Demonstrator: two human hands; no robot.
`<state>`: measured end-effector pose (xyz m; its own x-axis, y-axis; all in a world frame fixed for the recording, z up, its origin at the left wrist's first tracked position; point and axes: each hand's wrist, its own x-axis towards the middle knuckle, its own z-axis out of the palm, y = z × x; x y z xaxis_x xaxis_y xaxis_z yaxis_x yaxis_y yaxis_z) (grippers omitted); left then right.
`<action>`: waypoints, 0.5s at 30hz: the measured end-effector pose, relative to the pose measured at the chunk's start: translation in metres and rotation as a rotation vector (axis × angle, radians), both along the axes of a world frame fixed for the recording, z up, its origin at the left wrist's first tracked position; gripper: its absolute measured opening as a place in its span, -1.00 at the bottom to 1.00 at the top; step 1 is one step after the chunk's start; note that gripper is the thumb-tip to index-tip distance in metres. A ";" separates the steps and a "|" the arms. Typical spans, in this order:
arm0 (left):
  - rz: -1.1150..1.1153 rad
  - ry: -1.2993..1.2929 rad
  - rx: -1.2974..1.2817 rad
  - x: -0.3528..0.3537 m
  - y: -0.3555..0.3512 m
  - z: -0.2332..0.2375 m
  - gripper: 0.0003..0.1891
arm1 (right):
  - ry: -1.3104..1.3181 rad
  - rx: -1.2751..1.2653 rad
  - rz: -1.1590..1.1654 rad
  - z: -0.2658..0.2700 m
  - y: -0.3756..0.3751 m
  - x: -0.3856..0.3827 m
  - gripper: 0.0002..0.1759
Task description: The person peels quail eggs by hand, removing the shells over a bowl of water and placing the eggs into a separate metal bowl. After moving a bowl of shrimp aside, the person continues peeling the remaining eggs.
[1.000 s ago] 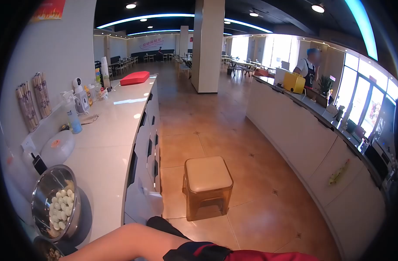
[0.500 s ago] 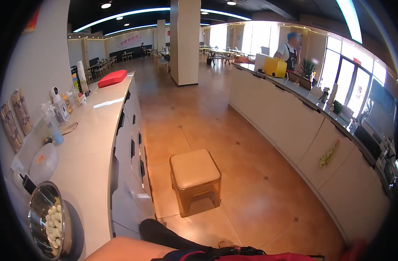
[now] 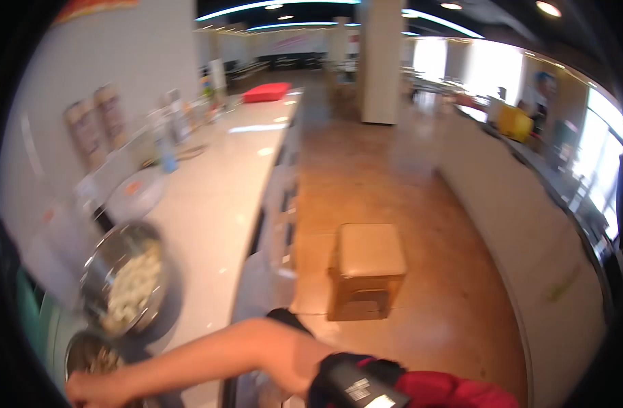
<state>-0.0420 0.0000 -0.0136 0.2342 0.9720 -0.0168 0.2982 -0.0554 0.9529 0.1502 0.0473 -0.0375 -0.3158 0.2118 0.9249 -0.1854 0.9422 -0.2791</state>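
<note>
My left arm reaches across the bottom of the view to the lower left, where my left hand [image 3: 88, 390] is at the near rim of a smaller metal bowl [image 3: 72, 352]. Blur and the angle hide its fingers. Small brownish pieces [image 3: 106, 360] lie in that bowl. Just behind it on the counter, a larger steel bowl [image 3: 163, 289] holds many pale, rounded pieces [image 3: 133, 284]. My right hand is out of view.
A white counter [image 3: 216, 197] carries bottles [image 3: 167, 153], a pale round lid-like object [image 3: 136, 194] and a red box [image 3: 266, 92]. A tan stool [image 3: 369, 251] stands on the floor. A second counter [image 3: 488, 197] with a yellow box [image 3: 514, 124] runs along the right.
The view has swung left and down, shifting the counter and stool rightward in the picture. My left forearm and hand have come into view, and the smaller bowl now shows.
</note>
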 end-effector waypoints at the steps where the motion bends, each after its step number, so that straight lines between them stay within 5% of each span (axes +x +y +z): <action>1: -0.057 -0.062 0.073 -0.004 -0.017 0.000 -0.61 | 0.084 -0.087 0.016 0.002 -0.010 0.004 -0.85; 7: -0.170 -0.131 0.031 0.024 -0.024 0.011 -0.72 | -0.334 -0.073 -0.050 0.020 -0.018 0.026 -0.93; 15: -0.271 -0.147 -0.041 0.024 -0.017 0.002 -0.81 | -0.485 0.046 -0.184 0.015 -0.024 0.024 -0.88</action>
